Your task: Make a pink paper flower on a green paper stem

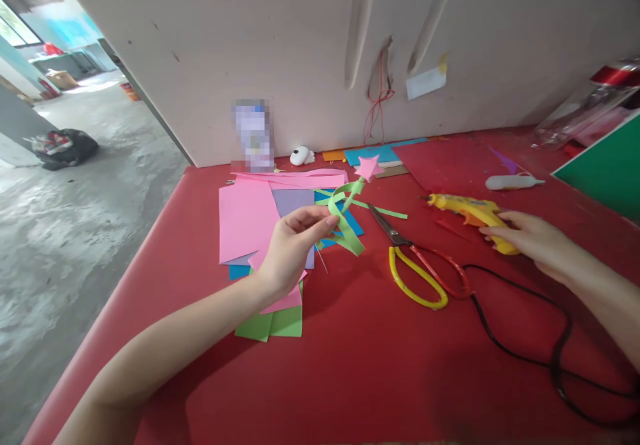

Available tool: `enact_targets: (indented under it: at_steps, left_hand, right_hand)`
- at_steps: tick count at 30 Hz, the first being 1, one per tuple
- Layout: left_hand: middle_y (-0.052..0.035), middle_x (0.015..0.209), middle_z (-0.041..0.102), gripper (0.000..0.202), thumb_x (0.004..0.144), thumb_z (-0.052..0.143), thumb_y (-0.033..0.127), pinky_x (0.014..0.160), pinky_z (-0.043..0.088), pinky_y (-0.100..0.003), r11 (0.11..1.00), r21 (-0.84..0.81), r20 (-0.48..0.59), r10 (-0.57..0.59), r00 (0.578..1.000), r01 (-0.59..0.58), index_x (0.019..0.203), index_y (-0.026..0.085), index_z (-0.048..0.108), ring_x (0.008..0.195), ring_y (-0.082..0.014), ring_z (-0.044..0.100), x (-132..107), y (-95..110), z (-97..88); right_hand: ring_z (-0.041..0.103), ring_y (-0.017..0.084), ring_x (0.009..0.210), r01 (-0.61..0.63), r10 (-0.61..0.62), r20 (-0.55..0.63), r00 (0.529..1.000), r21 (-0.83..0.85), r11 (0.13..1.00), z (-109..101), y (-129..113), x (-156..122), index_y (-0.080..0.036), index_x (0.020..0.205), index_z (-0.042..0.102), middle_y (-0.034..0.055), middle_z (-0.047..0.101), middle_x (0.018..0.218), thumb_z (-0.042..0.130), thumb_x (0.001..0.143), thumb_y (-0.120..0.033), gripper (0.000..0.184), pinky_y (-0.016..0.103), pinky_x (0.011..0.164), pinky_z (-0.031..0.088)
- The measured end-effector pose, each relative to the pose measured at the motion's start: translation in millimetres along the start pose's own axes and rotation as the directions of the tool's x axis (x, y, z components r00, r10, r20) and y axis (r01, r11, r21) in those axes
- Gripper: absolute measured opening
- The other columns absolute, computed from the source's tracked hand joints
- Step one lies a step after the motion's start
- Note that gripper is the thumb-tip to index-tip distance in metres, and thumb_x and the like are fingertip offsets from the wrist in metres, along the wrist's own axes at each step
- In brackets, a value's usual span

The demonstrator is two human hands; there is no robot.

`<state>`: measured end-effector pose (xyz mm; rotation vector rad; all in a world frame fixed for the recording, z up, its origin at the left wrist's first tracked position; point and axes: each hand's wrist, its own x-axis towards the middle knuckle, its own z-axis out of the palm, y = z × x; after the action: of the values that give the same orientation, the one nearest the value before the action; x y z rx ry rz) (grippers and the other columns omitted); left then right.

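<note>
My left hand (pixel 295 245) pinches a light green paper strip (pixel 350 237) that curls round a thin stem. At the stem's top is a pink paper star (pixel 369 168). Off to the right, my right hand (pixel 533 237) has its fingers round the handle of a yellow glue gun (pixel 465 206), whose nozzle points left. The glue gun's black cord (pixel 520 352) loops over the red surface. Between my hands lie scissors (pixel 417 278) with one yellow and one red handle loop, blades toward the paper star.
Pink paper sheets (pixel 247 222), a purple sheet (pixel 297 208) and green pieces (pixel 285 322) lie under and beside my left hand. At the back are a white earphone case (pixel 301 156) and blue paper (pixel 373 156). A white bottle (pixel 513 182) and a green board (pixel 607 165) are at right.
</note>
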<state>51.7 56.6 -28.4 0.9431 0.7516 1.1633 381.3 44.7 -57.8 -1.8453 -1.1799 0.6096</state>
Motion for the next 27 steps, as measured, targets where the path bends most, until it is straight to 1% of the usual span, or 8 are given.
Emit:
enact_targets:
  at_steps: [2,4,10,13,15,21,25,27]
  left_hand:
    - [0.0039,0.067,0.067,0.01,0.069,0.078,0.024,0.065,0.051,-0.017,1.0,-0.019,0.004,-0.005,1.0,0.005,0.068,0.018,0.071,0.063,-0.0044,0.061,-2.3,2.7,1.7]
    - [0.0044,0.067,0.068,0.009,0.07,0.077,0.023,0.065,0.051,-0.016,0.999,-0.041,0.012,-0.007,1.0,0.007,0.067,0.018,0.071,0.063,-0.0037,0.061,-4.3,5.1,2.8]
    - [0.004,0.067,0.068,0.006,0.073,0.075,0.022,0.065,0.051,-0.016,0.998,-0.046,0.031,-0.037,0.999,0.038,0.071,0.019,0.071,0.063,-0.0042,0.062,-7.4,8.2,4.0]
    - [0.0037,0.067,0.068,0.007,0.072,0.076,0.022,0.064,0.051,-0.018,0.999,-0.032,0.017,-0.038,0.999,0.038,0.07,0.019,0.07,0.063,-0.005,0.061,-6.4,6.5,3.6]
    - [0.0034,0.067,0.068,0.008,0.071,0.077,0.022,0.065,0.051,-0.019,0.999,-0.023,0.002,-0.034,0.999,0.034,0.07,0.018,0.07,0.063,-0.0057,0.06,-5.3,4.8,3.0]
    - [0.004,0.067,0.068,0.005,0.072,0.075,0.02,0.066,0.052,-0.018,0.999,-0.008,-0.011,-0.038,0.999,0.037,0.07,0.019,0.07,0.063,-0.0049,0.061,-3.3,1.7,1.9]
    - [0.0043,0.067,0.067,0.005,0.072,0.075,0.02,0.064,0.051,-0.017,0.999,0.007,-0.024,-0.038,0.999,0.039,0.069,0.019,0.07,0.063,-0.0047,0.06,-2.5,1.0,2.3]
    - [0.0042,0.067,0.067,0.006,0.072,0.075,0.02,0.064,0.051,-0.018,0.999,0.012,-0.026,-0.041,0.999,0.042,0.069,0.019,0.07,0.062,-0.0048,0.06,-2.3,0.3,2.3]
  right_hand:
    - [0.059,0.018,0.059,-0.108,0.105,0.033,0.994,0.153,0.982,-1.4,-8.8,-4.9,-0.026,0.065,0.06,0.0065,0.063,0.073,0.071,0.063,-0.022,0.012,0.036,0.058,0.047]
    - [0.059,0.015,0.059,-0.174,0.17,0.038,0.985,0.257,0.951,-1.7,-19.7,-11.7,-0.027,0.067,0.061,0.0052,0.062,0.076,0.071,0.063,-0.017,0.015,0.035,0.061,0.049]
    - [0.052,0.012,0.062,-0.171,0.19,-0.028,0.981,0.325,0.93,12.1,-44.9,-34.4,-0.027,0.072,0.065,0.0011,0.059,0.077,0.082,0.052,-0.01,0.031,0.029,0.056,0.047]
    - [0.049,0.012,0.056,-0.218,0.231,0.003,0.973,0.344,0.913,18.3,-44.3,-35.9,-0.024,0.066,0.065,0.002,0.056,0.069,0.081,0.059,-0.02,0.018,0.029,0.049,0.046]
    - [0.052,0.014,0.056,-0.258,0.263,0.037,0.964,0.363,0.896,18.7,-40.0,-32.9,-0.023,0.065,0.066,0.0037,0.057,0.067,0.077,0.066,-0.024,0.011,0.029,0.048,0.047]
    - [0.064,0.016,0.074,-0.351,0.324,0.136,0.936,0.38,0.856,14.5,-26.4,-18.3,-0.022,0.07,0.07,0.0096,0.07,0.089,0.075,0.07,-0.021,0.005,0.025,0.062,0.053]
    - [0.064,0.014,0.071,-0.371,0.342,0.146,0.928,0.414,0.831,13.8,-23.7,-9.9,-0.022,0.073,0.069,0.011,0.071,0.096,0.068,0.076,-0.019,0.004,0.025,0.061,0.052]
    - [0.066,0.016,0.077,-0.365,0.338,0.142,0.93,0.432,0.825,12.4,-25.7,-8.3,-0.022,0.073,0.067,0.0127,0.071,0.1,0.064,0.079,-0.019,0.007,0.026,0.061,0.051]
